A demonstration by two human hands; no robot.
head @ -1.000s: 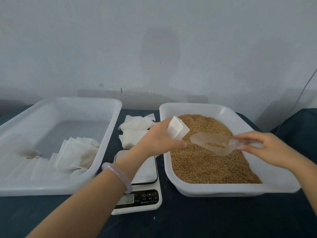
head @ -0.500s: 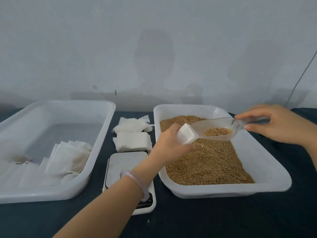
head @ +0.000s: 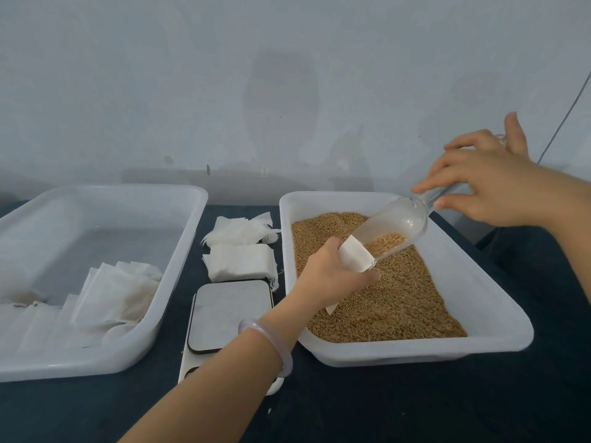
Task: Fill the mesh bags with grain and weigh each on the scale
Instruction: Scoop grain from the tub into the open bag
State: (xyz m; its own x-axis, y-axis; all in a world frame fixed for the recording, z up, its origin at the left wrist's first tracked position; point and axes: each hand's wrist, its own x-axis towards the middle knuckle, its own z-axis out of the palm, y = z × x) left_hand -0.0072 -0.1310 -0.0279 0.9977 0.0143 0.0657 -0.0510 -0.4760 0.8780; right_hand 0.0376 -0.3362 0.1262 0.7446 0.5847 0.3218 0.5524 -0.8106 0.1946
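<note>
Dark counter: tilted clear scoop, mouth at mesh bag opening, above grain tray.
Left hand fingers curl round the mesh bag; right hand fingers pinch the scoop handle; scale at bag's 8 o'clock.

Display of the scale under the left forearm, unreadable.

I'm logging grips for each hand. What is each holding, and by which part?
The left hand grips a white mesh bag around its middle; the right hand holds the clear scoop by its handle.
</note>
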